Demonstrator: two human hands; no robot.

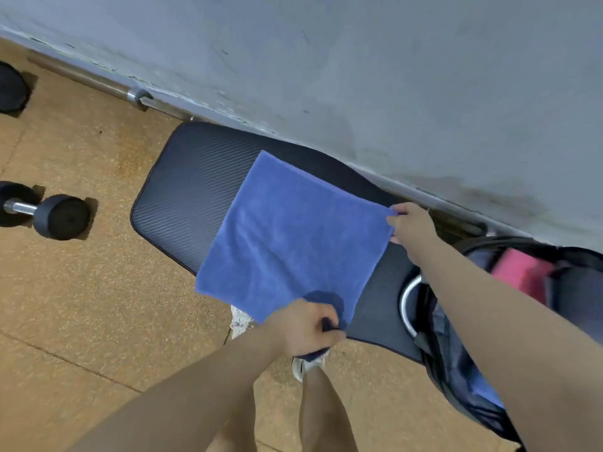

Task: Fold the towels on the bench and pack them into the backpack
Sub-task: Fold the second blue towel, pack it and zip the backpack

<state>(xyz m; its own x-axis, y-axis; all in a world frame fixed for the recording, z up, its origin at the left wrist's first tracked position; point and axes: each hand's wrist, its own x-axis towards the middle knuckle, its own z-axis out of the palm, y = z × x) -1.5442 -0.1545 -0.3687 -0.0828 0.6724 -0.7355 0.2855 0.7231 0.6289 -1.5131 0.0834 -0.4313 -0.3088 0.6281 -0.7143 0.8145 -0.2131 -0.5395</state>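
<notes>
**Blue towel spread on bench, held at two corners**

A dumbbell (pixel 49 213) lies on the cork-coloured floor (pixel 81 305) at far left, well apart from the black padded bench (pixel 192 190); the blue towel (pixel 287 236) lies flat across the bench; the left hand (pixel 303 327) is closed around the towel's near corner; the right hand (pixel 411 226) pinches the far right corner; the open backpack (pixel 463 370) sits at the bench's right end, a pink item (pixel 518 272) inside.
</notes>
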